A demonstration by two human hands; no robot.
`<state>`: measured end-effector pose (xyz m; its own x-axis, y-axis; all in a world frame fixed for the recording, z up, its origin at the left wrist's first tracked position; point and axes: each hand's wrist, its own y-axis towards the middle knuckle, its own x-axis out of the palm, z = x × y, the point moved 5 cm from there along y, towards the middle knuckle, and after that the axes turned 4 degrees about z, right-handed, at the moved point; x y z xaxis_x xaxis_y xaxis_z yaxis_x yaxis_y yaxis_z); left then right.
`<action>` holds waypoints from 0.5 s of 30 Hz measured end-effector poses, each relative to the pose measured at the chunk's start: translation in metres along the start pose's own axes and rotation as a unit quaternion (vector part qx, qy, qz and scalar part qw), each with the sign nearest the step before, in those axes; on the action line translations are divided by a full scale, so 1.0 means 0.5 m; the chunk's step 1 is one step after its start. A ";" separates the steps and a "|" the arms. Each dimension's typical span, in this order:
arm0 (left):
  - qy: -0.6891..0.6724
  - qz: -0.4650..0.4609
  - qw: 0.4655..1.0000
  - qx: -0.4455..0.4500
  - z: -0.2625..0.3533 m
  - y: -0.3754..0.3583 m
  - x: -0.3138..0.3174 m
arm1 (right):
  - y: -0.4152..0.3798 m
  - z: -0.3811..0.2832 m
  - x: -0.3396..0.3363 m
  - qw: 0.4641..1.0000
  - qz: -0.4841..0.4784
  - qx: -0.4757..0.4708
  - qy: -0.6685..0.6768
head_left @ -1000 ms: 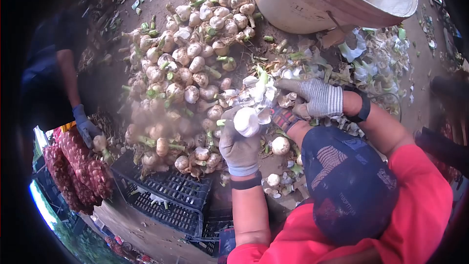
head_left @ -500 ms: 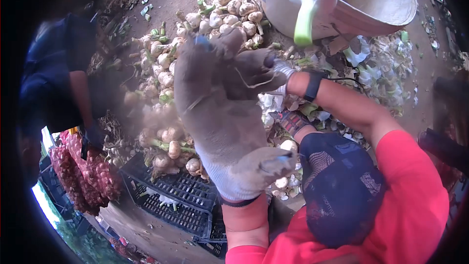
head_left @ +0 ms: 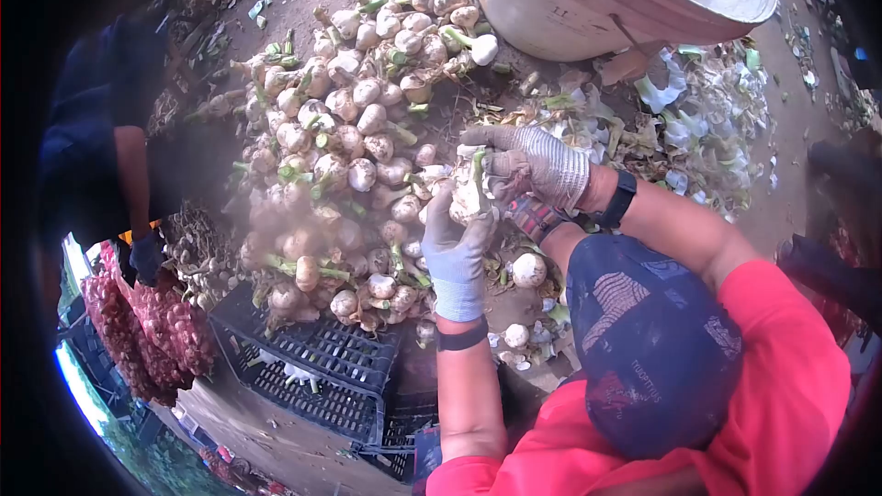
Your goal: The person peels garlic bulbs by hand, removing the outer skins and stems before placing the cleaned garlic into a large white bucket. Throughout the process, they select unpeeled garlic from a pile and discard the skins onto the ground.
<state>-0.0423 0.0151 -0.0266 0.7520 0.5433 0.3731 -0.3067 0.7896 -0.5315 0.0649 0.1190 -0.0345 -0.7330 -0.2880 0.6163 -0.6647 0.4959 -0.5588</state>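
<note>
Faint mark resembling an H or 11 on the whitish bucket, small blurred lettering, illegible, on the dark blue patterned trouser leg.

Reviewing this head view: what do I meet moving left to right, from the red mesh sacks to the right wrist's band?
Red mesh sacks → black crate → left gloved hand → right gloved hand → right wrist's dark band.

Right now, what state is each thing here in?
Garlic bulb: held, green stalk showing
Left hand: gloved, closed around the bulb
Right hand: gloved, curled at the bulb
Garlic pile: heaped on ground
Bucket: open-topped
Red net bags: filled
Black crate: contents unclear
Peelings: scattered on ground
</note>
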 end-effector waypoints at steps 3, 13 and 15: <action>0.216 0.028 0.955 0.203 0.018 0.000 -0.001 | -0.041 -0.030 0.019 0.955 0.035 0.043 -0.293; 0.447 -0.059 0.795 0.405 0.103 -0.028 0.078 | -0.068 -0.052 0.011 0.941 0.023 0.002 -0.337; 0.451 -0.057 0.801 0.391 0.105 -0.028 0.083 | -0.074 -0.065 -0.004 0.955 0.054 0.039 -0.291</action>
<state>-0.0376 0.0416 0.0359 0.8085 0.3065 -0.5025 -0.2126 0.9482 0.2362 0.0959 0.1280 0.0031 -0.7390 -0.6559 0.1539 -0.5734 0.4924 -0.6548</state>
